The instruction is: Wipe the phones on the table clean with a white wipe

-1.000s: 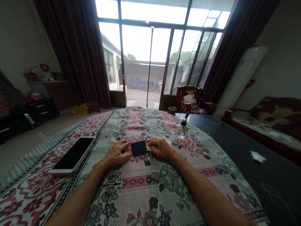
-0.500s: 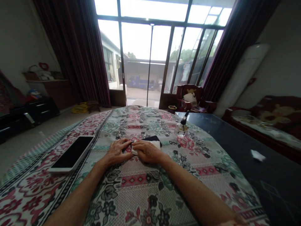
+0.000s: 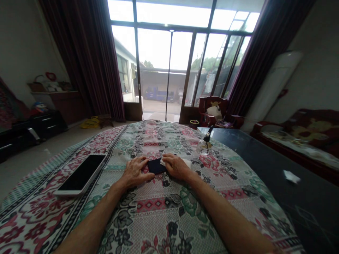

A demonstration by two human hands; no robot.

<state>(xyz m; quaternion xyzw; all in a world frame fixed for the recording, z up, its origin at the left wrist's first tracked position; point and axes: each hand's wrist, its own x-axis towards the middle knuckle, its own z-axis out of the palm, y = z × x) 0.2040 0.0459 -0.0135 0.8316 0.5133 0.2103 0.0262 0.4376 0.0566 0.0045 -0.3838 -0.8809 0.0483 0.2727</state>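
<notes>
A dark, flat, phone-like slab [image 3: 156,165] lies on the flowered tablecloth in front of me. My left hand [image 3: 136,171] steadies its left end, thumb at the near edge and fingers at the far edge. Pressed down on its right part is my right hand [image 3: 176,166], closed over a folded white tissue [image 3: 187,163]. The tissue sticks out beyond the knuckles, and both hide the slab's right end. To the left rests a larger white-framed phone or tablet [image 3: 81,175], its black screen facing up.
A clear glass bottle [image 3: 203,146] with a black brush-like top stands beyond my right hand. On the dark tabletop [image 3: 265,158] at the right lies a crumpled white paper [image 3: 291,176]. The patterned tablecloth [image 3: 164,204] covers the table under my arms. Glass doors stand behind.
My right hand has slid to the right with the tissue, uncovering the slab's left and middle. My left hand has shifted slightly right and stays at its left end.
</notes>
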